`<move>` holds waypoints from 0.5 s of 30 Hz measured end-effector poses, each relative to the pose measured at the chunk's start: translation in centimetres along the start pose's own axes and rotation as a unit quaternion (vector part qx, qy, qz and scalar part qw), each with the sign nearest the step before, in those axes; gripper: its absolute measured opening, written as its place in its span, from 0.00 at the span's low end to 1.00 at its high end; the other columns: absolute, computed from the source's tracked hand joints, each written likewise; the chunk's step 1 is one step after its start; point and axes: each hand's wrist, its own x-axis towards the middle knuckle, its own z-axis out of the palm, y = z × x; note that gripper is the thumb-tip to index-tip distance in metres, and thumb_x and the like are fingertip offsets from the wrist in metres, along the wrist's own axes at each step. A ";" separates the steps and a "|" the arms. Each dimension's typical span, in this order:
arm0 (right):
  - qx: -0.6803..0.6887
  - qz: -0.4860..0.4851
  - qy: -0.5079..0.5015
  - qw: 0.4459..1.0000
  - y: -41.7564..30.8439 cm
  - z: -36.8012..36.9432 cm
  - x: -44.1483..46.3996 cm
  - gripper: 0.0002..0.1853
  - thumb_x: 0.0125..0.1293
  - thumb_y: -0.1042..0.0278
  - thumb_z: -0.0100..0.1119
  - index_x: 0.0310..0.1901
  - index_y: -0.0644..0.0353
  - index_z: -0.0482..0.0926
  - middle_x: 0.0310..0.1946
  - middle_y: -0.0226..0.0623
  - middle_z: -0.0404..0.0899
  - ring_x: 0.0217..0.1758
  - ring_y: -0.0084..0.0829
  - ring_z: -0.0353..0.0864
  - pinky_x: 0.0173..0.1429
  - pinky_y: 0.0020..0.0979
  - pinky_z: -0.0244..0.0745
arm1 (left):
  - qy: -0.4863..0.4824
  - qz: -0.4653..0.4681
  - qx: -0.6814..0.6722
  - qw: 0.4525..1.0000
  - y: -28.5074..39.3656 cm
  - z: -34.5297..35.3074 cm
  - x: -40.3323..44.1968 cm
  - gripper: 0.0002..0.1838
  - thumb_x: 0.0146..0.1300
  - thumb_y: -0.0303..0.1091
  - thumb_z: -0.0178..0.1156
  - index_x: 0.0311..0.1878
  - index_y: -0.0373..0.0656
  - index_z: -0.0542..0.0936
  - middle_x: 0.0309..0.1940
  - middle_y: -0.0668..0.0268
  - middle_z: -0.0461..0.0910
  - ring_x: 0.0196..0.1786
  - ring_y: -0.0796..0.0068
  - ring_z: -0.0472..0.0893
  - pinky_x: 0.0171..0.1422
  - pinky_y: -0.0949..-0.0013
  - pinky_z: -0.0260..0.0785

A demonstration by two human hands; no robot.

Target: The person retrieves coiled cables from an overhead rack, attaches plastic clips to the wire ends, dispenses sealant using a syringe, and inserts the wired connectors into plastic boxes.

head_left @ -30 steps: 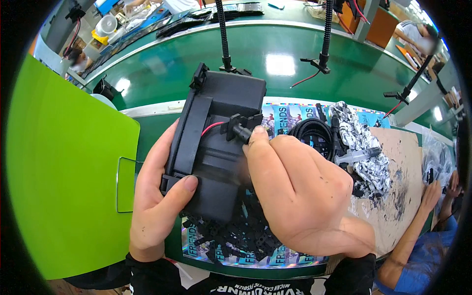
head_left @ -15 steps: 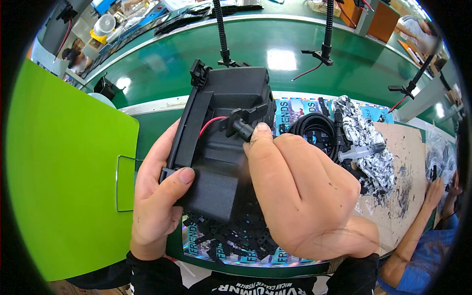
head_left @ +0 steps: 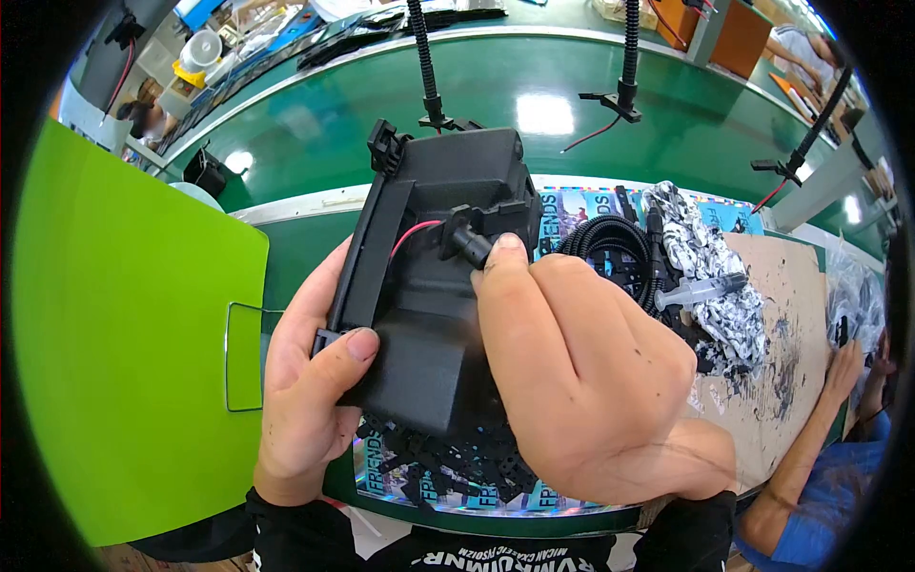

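Note:
A black plastic housing (head_left: 410, 372) is tilted in front of me, with a hinge-like latch (head_left: 386, 148) at its top left corner. My left hand (head_left: 310, 381) grips its left edge, thumb on the front face and fingers behind. My right hand (head_left: 591, 372) is closed, thumb and fingers pinching a short black cylindrical fitting (head_left: 469, 244) against the middle of the housing. A red wire (head_left: 412, 232) curves from the fitting to the raised strip on the left. The right hand's curled fingertips are hidden.
Below the housing, small black plastic parts (head_left: 448, 467) lie piled on printed sheets. Right of it are a coiled corrugated tube (head_left: 605, 243), crumpled foil (head_left: 701, 248), a syringe (head_left: 701, 291) and stained cardboard (head_left: 762, 381). A green panel (head_left: 143, 334) stands left. A co-worker's arm (head_left: 810, 429) is at right.
The housing has shifted slightly to the right against the background. The fitting and red wire have moved marginally with it. Both hands keep their holds.

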 end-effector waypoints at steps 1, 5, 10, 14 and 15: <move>-0.004 0.002 0.005 1.000 0.0 0.1 0.0 0.20 0.44 0.85 0.65 0.43 0.78 0.78 0.24 0.39 0.71 0.21 0.29 0.73 0.22 0.25 0.69 | -0.002 -0.004 -0.003 1.000 0.0 0.0 0.0 0.39 0.58 0.29 0.58 0.72 0.27 0.55 0.63 0.49 0.70 0.61 0.67 0.76 0.64 0.69 0.68; -0.027 0.003 0.010 1.000 -0.2 0.4 -0.1 0.20 0.41 0.84 0.65 0.41 0.77 0.78 0.25 0.38 0.71 0.22 0.28 0.73 0.21 0.24 0.68 | 0.003 -0.010 -0.012 1.000 -0.1 0.2 0.0 0.39 0.58 0.29 0.58 0.72 0.27 0.55 0.62 0.49 0.71 0.60 0.67 0.76 0.64 0.69 0.69; -0.040 -0.016 0.012 0.999 -0.2 0.4 -0.2 0.20 0.39 0.83 0.65 0.40 0.75 0.79 0.25 0.37 0.71 0.22 0.27 0.74 0.20 0.24 0.67 | 0.041 0.004 0.038 0.998 -0.4 1.0 0.1 0.40 0.56 0.37 0.56 0.69 0.22 0.58 0.59 0.42 0.73 0.60 0.58 0.78 0.66 0.63 0.70; -0.046 -0.036 0.013 0.998 -0.3 0.6 -0.3 0.19 0.40 0.81 0.64 0.40 0.75 0.79 0.25 0.36 0.72 0.22 0.26 0.74 0.19 0.24 0.67 | 0.037 0.003 0.032 0.999 -0.5 0.9 0.0 0.41 0.55 0.36 0.57 0.69 0.23 0.58 0.59 0.43 0.74 0.59 0.59 0.79 0.66 0.63 0.70; -0.040 -0.042 0.011 0.998 -0.3 0.6 -0.2 0.19 0.41 0.80 0.64 0.40 0.74 0.79 0.25 0.36 0.72 0.22 0.26 0.74 0.19 0.24 0.67 | 0.041 0.001 0.029 0.999 -0.4 0.8 0.0 0.41 0.55 0.36 0.58 0.69 0.23 0.58 0.59 0.44 0.74 0.59 0.59 0.79 0.66 0.63 0.70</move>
